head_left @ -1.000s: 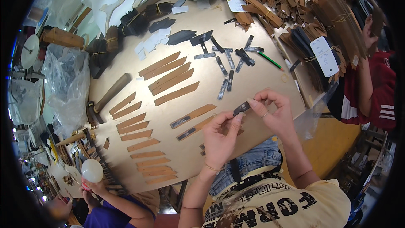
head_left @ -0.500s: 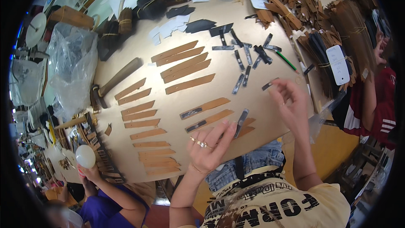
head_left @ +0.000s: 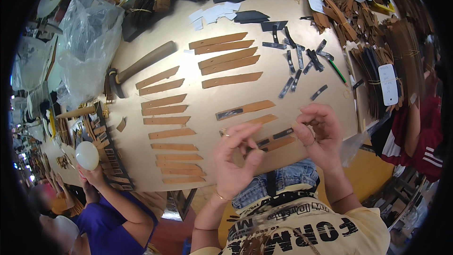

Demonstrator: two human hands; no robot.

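A short black strip [head_left: 283,133] with a shiny middle spans the gap between my hands, just above a tan leather strip [head_left: 282,144] at the table's near edge. My left hand [head_left: 234,160], with rings on it, has its curled fingers at the strip's left end; motion smears them a little. At the other end, the thumb and index finger of my right hand [head_left: 321,132] are pinched together. Farther in lies a tan strip [head_left: 257,106] with a black piece on its left end. Another tan strip [head_left: 264,120] is partly covered by my left hand. One loose black strip [head_left: 319,92] lies beyond my right hand.
Tan leather strips [head_left: 172,133] lie in rows to the left and centre. Several black strips [head_left: 297,59] are scattered beside a green pencil [head_left: 338,72]. A hammer [head_left: 146,63] rests at left. Bundled strips [head_left: 370,73] line the right side. A co-worker's arm [head_left: 120,203] is at lower left.
The black strip in my left hand went from upright to nearly level. My right hand came down from near the loose black strip toward my left hand. The view shifted slightly.
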